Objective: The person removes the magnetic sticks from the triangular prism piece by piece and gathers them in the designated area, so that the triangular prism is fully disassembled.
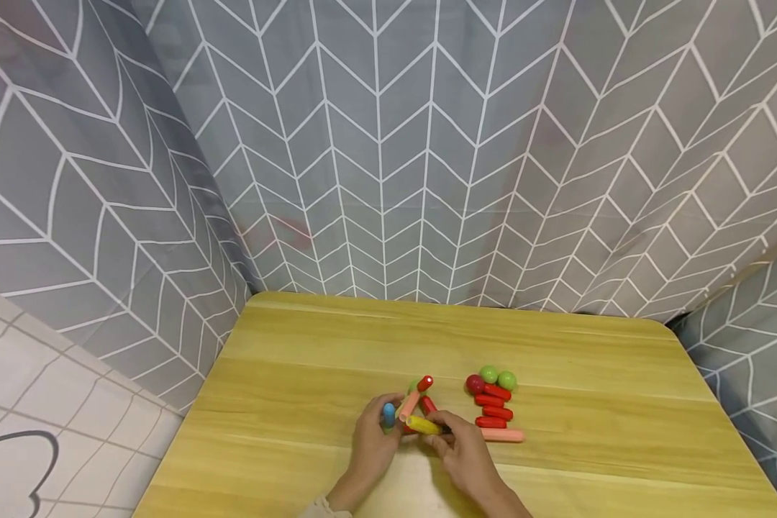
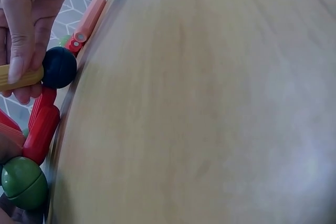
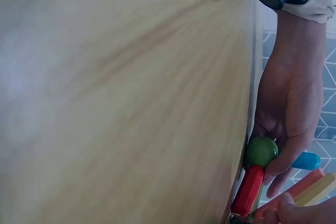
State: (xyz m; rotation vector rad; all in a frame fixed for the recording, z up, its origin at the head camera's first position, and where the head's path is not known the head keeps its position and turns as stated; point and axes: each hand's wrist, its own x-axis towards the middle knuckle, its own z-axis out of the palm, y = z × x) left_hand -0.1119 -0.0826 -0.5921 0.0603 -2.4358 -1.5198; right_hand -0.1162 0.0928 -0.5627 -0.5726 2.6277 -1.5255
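Note:
My right hand (image 1: pixel 462 453) pinches a yellow toy stick (image 1: pixel 424 424) between thumb and fingers, tilted above the table. Beside its fingertips is a dark blue ball (image 2: pixel 59 67), clearest in the left wrist view. My left hand (image 1: pixel 374 437) steadies a small structure of sticks and balls, its thumb and fingers round a green ball (image 3: pixel 261 152). A blue stick (image 1: pixel 388 413) rises by the left fingers. Next to it a pink stick (image 1: pixel 409 406) leans, with a red stick (image 1: pixel 425 383) behind. Another red stick (image 1: pixel 429 405) lies between the hands; the structure's base is partly hidden.
Right of the hands, several red sticks (image 1: pixel 490 401) lie in a column on the wooden table (image 1: pixel 589 403). A dark red ball (image 1: pixel 475 384) and two green balls (image 1: pixel 507 380) sit behind them. A pink stick (image 1: pixel 503 435) lies in front. Patterned curtains (image 1: pixel 388 144) stand behind.

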